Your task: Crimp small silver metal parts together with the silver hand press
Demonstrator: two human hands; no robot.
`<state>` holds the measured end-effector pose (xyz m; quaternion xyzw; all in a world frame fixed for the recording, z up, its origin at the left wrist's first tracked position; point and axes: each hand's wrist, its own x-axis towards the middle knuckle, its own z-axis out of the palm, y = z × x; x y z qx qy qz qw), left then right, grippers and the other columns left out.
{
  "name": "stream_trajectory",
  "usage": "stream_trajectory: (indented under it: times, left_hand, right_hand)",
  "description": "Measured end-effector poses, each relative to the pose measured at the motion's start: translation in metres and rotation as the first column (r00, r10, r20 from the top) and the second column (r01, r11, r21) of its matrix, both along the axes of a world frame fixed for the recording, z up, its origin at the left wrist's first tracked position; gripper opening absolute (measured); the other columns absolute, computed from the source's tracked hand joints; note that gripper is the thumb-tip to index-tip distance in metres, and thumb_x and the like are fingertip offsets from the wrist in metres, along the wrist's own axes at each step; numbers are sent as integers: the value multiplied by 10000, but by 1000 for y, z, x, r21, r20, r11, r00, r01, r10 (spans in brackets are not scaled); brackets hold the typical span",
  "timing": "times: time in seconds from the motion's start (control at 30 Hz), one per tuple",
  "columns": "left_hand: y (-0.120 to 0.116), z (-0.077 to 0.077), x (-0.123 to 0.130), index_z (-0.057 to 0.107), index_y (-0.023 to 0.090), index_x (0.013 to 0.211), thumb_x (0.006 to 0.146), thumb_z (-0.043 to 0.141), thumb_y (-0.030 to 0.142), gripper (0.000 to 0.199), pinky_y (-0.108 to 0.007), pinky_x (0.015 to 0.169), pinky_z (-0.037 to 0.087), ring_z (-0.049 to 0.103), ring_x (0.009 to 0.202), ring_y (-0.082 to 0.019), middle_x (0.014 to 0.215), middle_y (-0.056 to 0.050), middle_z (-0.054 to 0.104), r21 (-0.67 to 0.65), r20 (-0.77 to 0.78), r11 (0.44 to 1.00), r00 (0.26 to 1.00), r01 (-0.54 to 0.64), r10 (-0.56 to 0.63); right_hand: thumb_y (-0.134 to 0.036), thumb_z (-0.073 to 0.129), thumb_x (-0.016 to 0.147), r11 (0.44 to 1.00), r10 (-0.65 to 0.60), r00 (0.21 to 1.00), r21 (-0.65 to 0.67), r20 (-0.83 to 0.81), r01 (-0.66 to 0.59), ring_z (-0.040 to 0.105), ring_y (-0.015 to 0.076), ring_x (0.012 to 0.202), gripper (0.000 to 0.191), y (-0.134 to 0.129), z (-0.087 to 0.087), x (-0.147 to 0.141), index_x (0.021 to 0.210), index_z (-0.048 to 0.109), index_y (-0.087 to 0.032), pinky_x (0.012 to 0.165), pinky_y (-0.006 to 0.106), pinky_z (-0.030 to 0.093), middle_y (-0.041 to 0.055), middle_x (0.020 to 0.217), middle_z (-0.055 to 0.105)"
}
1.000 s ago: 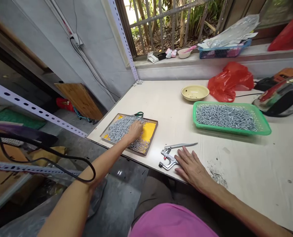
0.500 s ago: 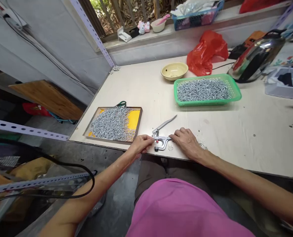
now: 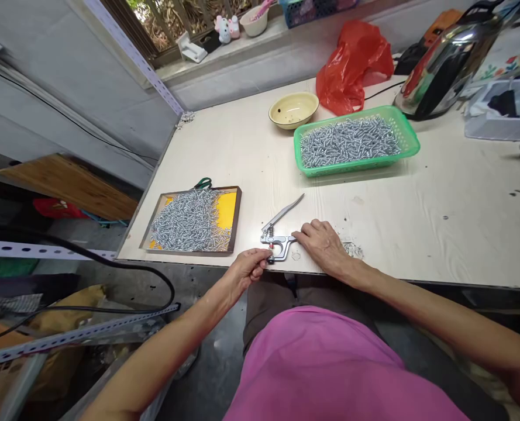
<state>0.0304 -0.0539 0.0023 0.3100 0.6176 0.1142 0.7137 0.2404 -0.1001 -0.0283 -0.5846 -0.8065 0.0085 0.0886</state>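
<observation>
Now that your left hand [image 3: 248, 266] has swung over from the tray [image 3: 237, 225], its fingers [image 3: 260, 254] are pinched together right at the mouth of the hand pliers [image 3: 278, 239] (if there's a piece between them, it's too small for me to make out). Your right hand [image 3: 323, 245] has its fingertips closed on the end of the lower handle, and the upper handle sits splayed wide, so nothing's getting squeezed right now. To me that reads as the work moving off the pile and onto the tool. The pliers are at the near edge of the bench [image 3: 374, 228], just in front of you. Left of them, the tray is mostly covered in small metal pieces [image 3: 187, 219], with green-handled scissors [image 3: 204, 183] behind it. Farther back, right of the pliers, there's the green basket [image 3: 356, 167], also full of metal bits.
</observation>
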Motion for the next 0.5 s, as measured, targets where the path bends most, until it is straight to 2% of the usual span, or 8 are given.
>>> stream_trajectory:
  times: [0.17,0.3,0.4,0.5]
  left_hand:
    - [0,-1,2,563,135,800,721,710,243,198,-166,317,101,259,278,-1,460,87,475,-6,-26,1000,1000,-10,10]
    - [2,0,4,522,152,725,737,687,231,184,-164,308,124,283,270,-9,454,81,487,4,-83,1000,996,24,-24]
    - [5,0,5,472,168,659,745,660,200,209,-164,304,147,312,266,-18,439,72,498,12,-118,997,990,78,-76]
    - [9,-1,4,491,166,660,731,670,202,195,-166,296,169,337,262,-27,435,68,513,5,-124,985,977,175,-173]
  right_hand:
    - [-98,388,941,1000,-17,1000,19,-23,18,417,232,845,293,-2,-1,-1,1047,648,-181,720,346,255,92,911,601]
    - [-94,381,939,1000,-27,999,-4,-31,27,426,235,852,302,-3,1,-1,1047,649,-181,722,353,256,96,916,601]
    - [-90,393,933,999,-28,999,-33,-32,27,437,237,860,301,-3,4,-2,1062,650,-181,725,360,250,98,921,604]
    - [-90,400,930,999,-31,999,-40,-34,30,443,238,862,300,-3,5,-3,1062,651,-188,720,365,241,98,924,610]
